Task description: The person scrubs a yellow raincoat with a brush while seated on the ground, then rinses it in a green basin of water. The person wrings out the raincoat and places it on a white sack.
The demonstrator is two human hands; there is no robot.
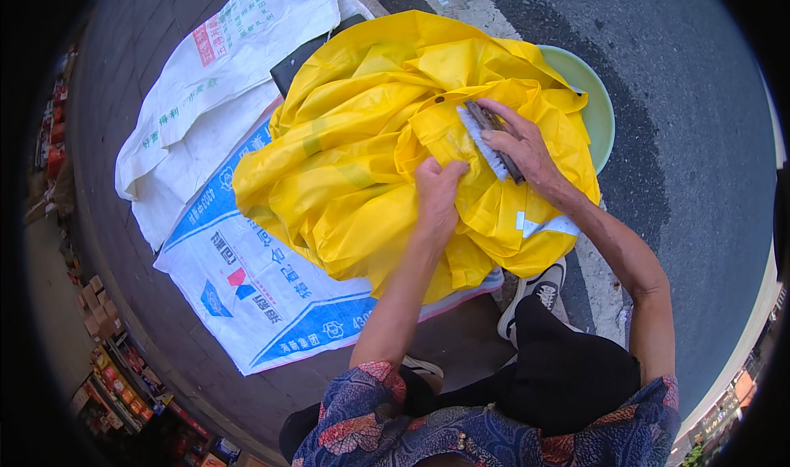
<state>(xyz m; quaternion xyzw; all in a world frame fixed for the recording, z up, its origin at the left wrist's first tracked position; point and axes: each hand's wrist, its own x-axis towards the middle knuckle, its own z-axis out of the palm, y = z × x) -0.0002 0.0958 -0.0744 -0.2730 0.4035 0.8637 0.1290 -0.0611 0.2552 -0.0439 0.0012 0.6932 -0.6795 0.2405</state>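
Observation:
A large yellow waterproof sheet or garment (358, 189) lies bunched in folds before me. My left hand (439, 192) grips a fold of it near the middle. In my right hand (521, 143) is a scrubbing brush (484, 137) with a dark back and pale bristles; it is tilted on its side, with the bristles facing left, over the yellow material just beyond my left hand. Whether the bristles touch the material I cannot tell. A dark snap or eyelet (439, 99) shows on the material left of the brush. A white patch (555, 225) shows at its lower right.
A pale green basin (595, 106) stands partly under the yellow material at the right. Printed woven sacks, one white (185, 109) and one blue and white (247, 300), lie on the paving at left. A dark flat object (302, 63) sticks out behind. My shoe (537, 294) is near the kerb.

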